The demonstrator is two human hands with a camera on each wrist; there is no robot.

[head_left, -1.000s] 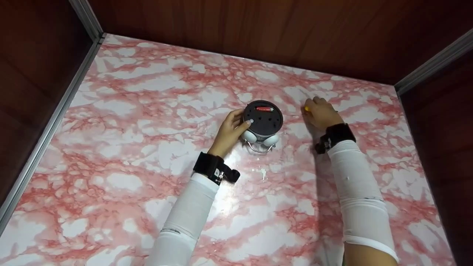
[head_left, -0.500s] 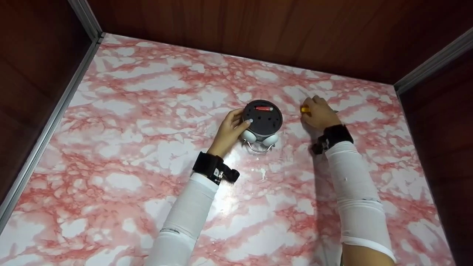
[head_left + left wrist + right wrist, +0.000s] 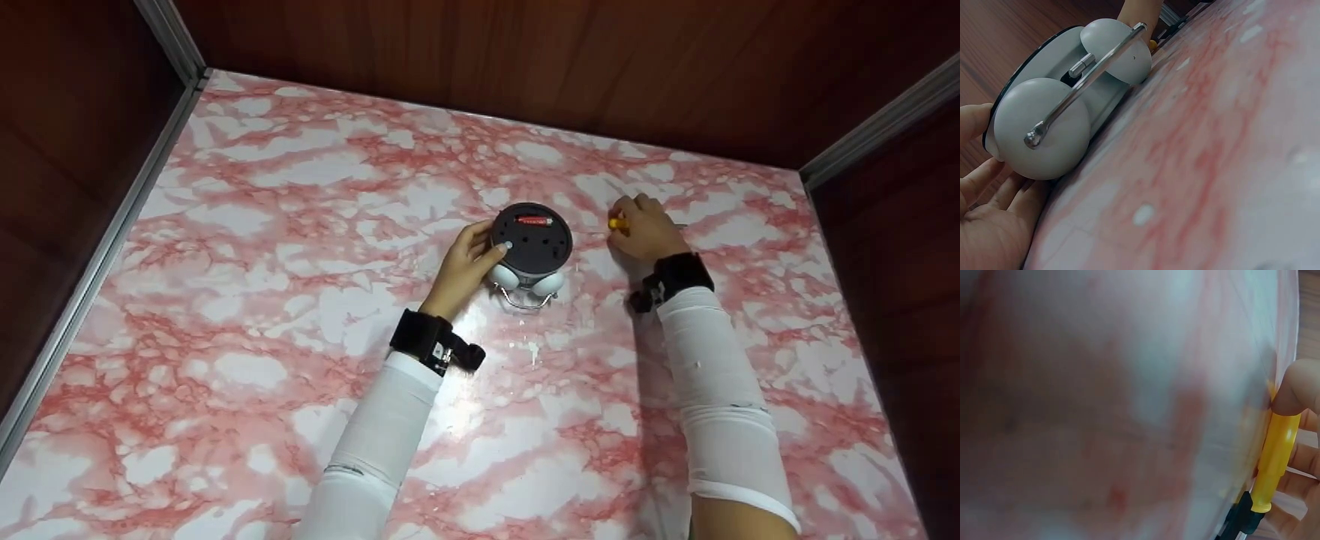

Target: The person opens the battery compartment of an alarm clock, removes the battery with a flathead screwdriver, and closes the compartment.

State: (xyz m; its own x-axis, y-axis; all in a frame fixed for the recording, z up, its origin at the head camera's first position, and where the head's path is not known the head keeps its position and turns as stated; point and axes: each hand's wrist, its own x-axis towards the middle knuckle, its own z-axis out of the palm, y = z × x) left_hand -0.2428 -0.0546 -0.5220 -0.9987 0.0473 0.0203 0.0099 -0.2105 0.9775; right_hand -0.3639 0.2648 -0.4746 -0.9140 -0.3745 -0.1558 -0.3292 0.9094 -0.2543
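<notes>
A twin-bell alarm clock (image 3: 536, 251) has its black back up, with its two white bells (image 3: 1044, 126) and wire handle towards me. In the clock's open battery slot sits a red battery (image 3: 534, 220). My left hand (image 3: 466, 268) grips the clock's left side, thumb on the back and fingers around the edge. To the right of the clock, my right hand (image 3: 649, 229) holds a yellow-handled screwdriver (image 3: 1276, 455) low over the table. Its yellow end pokes out on the left of the hand, and a thin metal shaft shows on the right.
The pink-and-white marbled table (image 3: 247, 315) lies under both hands. A dark wooden panel (image 3: 510, 60) closes off its far side, with more panels in metal frames left and right. Small whitish marks (image 3: 532, 349) are on the surface below the clock.
My right hand has shifted slightly left, and more of the yellow handle shows beyond its fingers. The left hand keeps its grip on the clock in the same place.
</notes>
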